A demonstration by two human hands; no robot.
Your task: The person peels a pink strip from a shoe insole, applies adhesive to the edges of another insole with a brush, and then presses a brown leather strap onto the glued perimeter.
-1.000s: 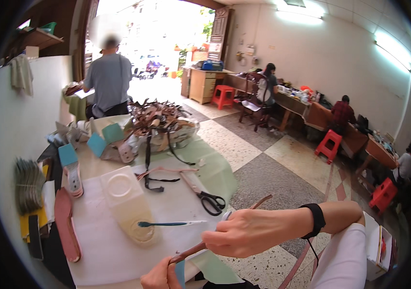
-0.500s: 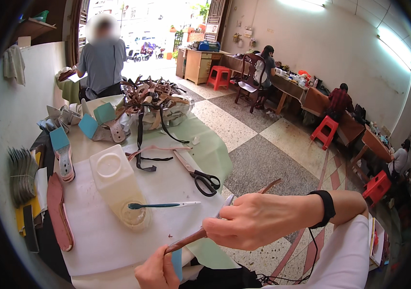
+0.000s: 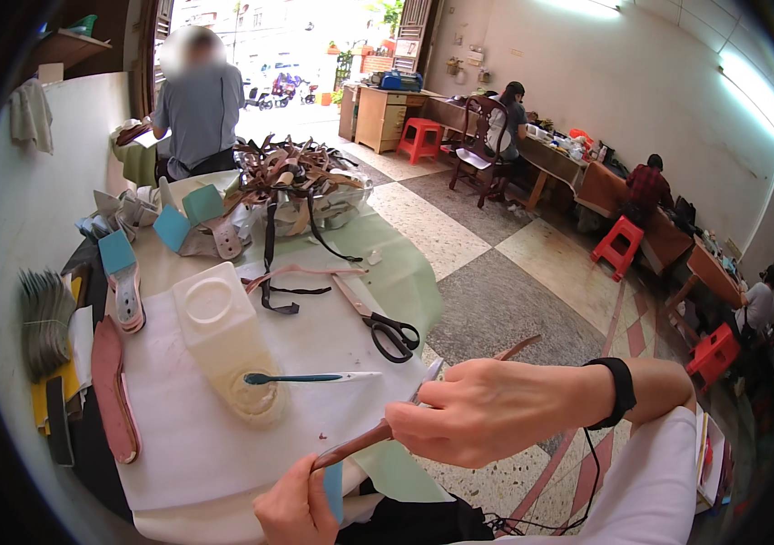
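Observation:
A thin brown leather strip [image 3: 355,445] runs slantwise between my hands. My left hand [image 3: 294,504], at the lower edge, pinches its near end; a light-blue flat piece [image 3: 333,490] shows beside those fingers, its lower part hidden. My right hand [image 3: 464,413], a black band at the wrist, closes round the strip farther along. The strip's free tail [image 3: 518,347] sticks out beyond the knuckles. Something pale and pointed [image 3: 433,370] also pokes out past the right fingers; its kind is hidden. Left of the hands, a toothbrush [image 3: 314,377] lies across a cut-open plastic jug [image 3: 219,313].
Black-handled scissors [image 3: 378,325] lie on the white sheet [image 3: 164,454]. Behind them a clear tub [image 3: 350,202] overflows with leather scraps. Pink soles [image 3: 112,391] and blue-topped shoe parts [image 3: 117,254] line the left side. Other people sit at benches beyond, near red stools [image 3: 618,245].
The whole view has shifted slightly. Both hands keep their hold on the strip, and the right hand has barely moved.

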